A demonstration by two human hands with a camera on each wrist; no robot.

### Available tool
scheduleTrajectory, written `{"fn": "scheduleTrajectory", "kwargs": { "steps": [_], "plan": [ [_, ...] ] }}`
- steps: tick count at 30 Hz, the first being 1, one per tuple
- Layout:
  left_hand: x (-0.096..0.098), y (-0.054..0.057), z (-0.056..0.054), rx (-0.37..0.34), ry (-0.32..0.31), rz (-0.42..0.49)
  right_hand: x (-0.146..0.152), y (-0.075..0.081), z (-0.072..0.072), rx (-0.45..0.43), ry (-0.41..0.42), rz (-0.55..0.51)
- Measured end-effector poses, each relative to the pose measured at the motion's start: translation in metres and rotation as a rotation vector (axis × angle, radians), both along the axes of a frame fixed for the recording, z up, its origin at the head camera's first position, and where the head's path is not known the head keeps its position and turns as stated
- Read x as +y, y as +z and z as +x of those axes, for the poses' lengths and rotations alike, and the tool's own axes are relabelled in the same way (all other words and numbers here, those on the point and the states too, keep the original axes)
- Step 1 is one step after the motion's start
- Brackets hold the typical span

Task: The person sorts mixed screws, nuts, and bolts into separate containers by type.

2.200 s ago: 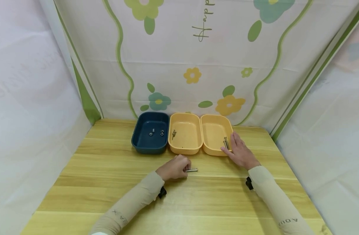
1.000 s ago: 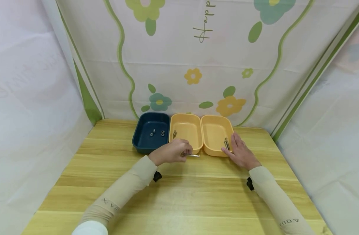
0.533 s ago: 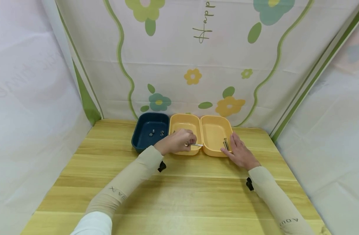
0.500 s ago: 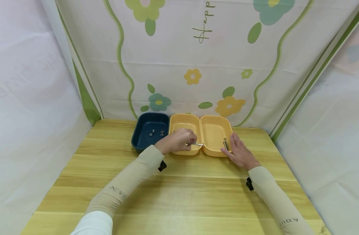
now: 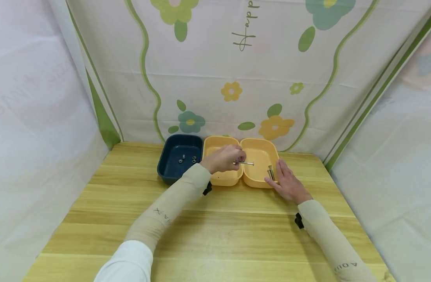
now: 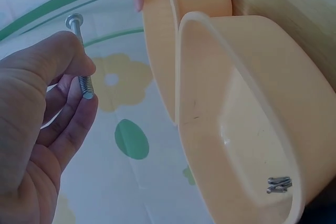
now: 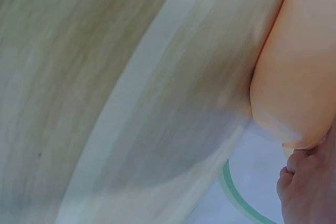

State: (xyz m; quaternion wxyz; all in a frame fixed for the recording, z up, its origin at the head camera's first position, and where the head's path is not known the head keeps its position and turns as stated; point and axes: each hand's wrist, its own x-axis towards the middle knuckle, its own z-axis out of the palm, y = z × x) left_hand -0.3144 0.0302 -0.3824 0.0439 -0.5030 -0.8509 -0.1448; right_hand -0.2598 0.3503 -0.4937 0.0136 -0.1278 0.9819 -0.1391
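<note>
My left hand (image 5: 224, 158) pinches a long silver bolt (image 5: 248, 163) between thumb and fingers, above the seam between two yellow trays. In the left wrist view the bolt (image 6: 77, 27) points its round head up and its threaded end down. My right hand (image 5: 291, 186) rests with straight fingers along the side of the right yellow tray (image 5: 253, 182), thumb at its front rim. Several similar bolts (image 5: 271, 173) lie in that tray. The middle yellow tray (image 5: 224, 181) is partly covered by my left hand; the left wrist view shows small screws (image 6: 278, 184) inside it.
A dark blue tray (image 5: 173, 179) holding several nuts (image 5: 194, 158) stands left of the yellow trays. All the trays sit in a row at the back of the wooden table (image 5: 215, 239), against a flowered cloth (image 5: 201, 90).
My left hand has lifted the bolt from the table in front of the trays, moving back and right over the middle tray. My right hand has stayed on the right tray.
</note>
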Motion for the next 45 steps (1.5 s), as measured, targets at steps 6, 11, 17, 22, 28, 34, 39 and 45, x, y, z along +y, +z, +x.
{"fn": "scheduleTrajectory", "kwargs": {
  "steps": [6,11,17,22,28,34,39,45],
  "plan": [
    [0.015,-0.009,-0.01,-0.013,0.007,-0.019,-0.001,-0.002,-0.001,0.02,-0.004,0.004],
    [0.026,-0.02,-0.019,-0.043,0.005,-0.015,-0.001,-0.003,-0.002,0.013,-0.009,0.0],
    [0.038,-0.031,-0.028,-0.057,0.008,-0.015,-0.002,-0.001,-0.001,-0.009,-0.017,-0.008],
    [0.048,-0.036,-0.029,-0.102,0.037,-0.024,-0.002,0.0,-0.001,-0.008,-0.013,-0.011],
    [0.06,-0.044,-0.03,-0.08,0.013,-0.038,-0.002,-0.001,-0.001,0.001,-0.015,-0.005],
    [0.065,-0.052,-0.029,-0.089,0.017,-0.051,-0.003,0.0,0.0,-0.007,-0.022,-0.001],
    [0.066,-0.054,-0.028,-0.103,0.063,-0.076,-0.003,-0.002,-0.001,-0.003,-0.021,-0.002],
    [0.055,-0.04,-0.021,-0.087,0.142,-0.077,-0.001,0.0,-0.001,-0.008,-0.026,-0.005]
  ]
}}
